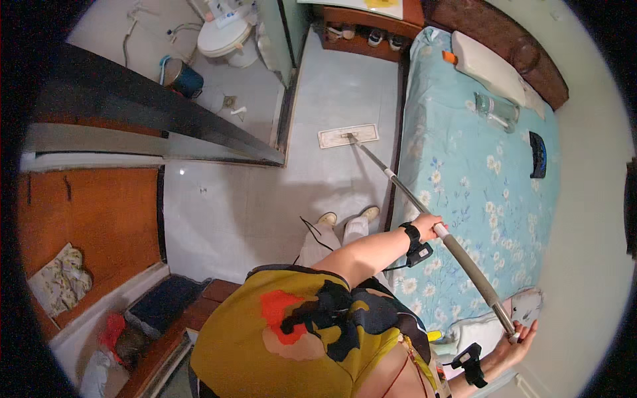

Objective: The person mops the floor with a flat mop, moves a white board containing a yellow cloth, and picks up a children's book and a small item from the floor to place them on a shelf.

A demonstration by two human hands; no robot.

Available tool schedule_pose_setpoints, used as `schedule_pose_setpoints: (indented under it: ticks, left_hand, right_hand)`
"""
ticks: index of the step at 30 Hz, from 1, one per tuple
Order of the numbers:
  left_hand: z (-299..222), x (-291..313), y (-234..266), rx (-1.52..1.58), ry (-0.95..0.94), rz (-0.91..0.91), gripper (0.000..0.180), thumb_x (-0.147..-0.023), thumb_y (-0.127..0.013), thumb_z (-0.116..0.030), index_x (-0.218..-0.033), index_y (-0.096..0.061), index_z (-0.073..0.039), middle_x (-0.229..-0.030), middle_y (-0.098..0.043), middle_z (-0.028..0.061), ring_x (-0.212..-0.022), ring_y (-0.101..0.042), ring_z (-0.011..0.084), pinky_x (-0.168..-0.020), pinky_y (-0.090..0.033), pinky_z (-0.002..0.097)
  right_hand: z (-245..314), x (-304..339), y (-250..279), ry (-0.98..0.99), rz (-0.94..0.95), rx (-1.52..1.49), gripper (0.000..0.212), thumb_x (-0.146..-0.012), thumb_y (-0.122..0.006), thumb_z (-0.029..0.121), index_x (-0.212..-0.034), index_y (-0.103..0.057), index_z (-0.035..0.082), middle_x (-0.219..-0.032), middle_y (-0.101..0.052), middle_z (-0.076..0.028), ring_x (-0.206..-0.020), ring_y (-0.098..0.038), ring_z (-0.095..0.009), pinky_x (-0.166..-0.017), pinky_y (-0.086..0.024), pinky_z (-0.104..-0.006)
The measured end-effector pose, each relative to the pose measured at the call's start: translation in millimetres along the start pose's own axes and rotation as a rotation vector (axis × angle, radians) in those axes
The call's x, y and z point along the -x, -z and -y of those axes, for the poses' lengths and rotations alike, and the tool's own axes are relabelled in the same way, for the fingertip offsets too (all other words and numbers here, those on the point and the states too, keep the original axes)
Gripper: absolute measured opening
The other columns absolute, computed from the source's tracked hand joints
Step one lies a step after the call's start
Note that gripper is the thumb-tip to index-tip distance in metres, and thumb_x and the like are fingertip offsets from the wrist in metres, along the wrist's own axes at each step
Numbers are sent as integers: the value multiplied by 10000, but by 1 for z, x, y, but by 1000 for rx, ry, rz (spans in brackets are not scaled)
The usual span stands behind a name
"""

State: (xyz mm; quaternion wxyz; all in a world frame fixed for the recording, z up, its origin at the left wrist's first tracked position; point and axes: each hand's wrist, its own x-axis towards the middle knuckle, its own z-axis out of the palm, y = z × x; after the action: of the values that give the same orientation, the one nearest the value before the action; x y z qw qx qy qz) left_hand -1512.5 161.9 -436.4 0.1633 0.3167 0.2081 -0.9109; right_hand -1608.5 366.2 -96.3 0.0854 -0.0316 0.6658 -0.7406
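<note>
A flat mop (pixel 407 191) is shown slanted across the left side of the bed (pixel 451 205), its pale, oblong head (pixel 330 138) laid on the floor (pixel 206 232) beside the bed and its pole (pixel 469 268) raised over the bed's near part. Partway along, above the bed's left edge, the pole is gripped by the left hand (pixel 430 225), closed around it by a pale collar. Near the bed's near end, the pole's tip is met by the right hand (pixel 521 339), whose fingers are held open rather than wrapped round. The mop is judged light but long, stiff in the pole and probably loose at the head's joint. The bare metal may be slippery; a surer hold is likely offered by the thick grey sleeve.
</note>
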Motion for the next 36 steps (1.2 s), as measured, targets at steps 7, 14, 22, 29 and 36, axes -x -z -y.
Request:
schedule_pose_setpoints:
  ticks: [7,14,22,29,36]
  left_hand:
    - [-58,43,3,87,-63,122,213,-852,-412,-36,-1017,-400,99,-967,-511,180,-906,-525,281,-842,-449,391]
    - [-63,69,18,67,-101,99,214,-838,-430,-33,-1008,-373,84,-946,-499,207,-827,-541,313,-808,-464,457]
    - [0,44,44,91,-132,4,300,-864,-431,-108,-1095,-278,6,-975,-445,213,-820,-520,342,-738,-470,542]
    - [24,36,65,33,-206,-52,350,-891,-362,-95,-1175,-202,33,-1049,-398,229,-856,-501,353,-821,-424,556]
    - [29,60,54,-38,-244,-30,314,-880,-344,-73,-1136,-208,47,-1040,-409,238,-918,-488,359,-848,-409,560]
  right_hand:
    - [24,99,-40,400,807,405,478,-764,-606,235,-1147,-440,1,-1187,-442,-202,-1141,-408,-309,-956,-313,-431]
    - [39,128,-42,738,667,962,216,-814,-530,114,-923,-566,-69,-812,-596,-155,-710,-574,-188,-614,-472,-275]
    - [17,99,32,-22,496,793,274,-860,-479,254,-694,-487,36,-527,-346,25,-402,-309,-43,-361,-239,-200]
    - [18,103,80,298,854,1284,362,-753,-596,97,-1095,-512,16,-769,-495,-107,-670,-490,-202,-561,-423,-302]
    - [19,84,91,810,1096,1418,489,-692,-663,134,-1130,-473,30,-787,-499,-116,-655,-520,-260,-528,-412,-348]
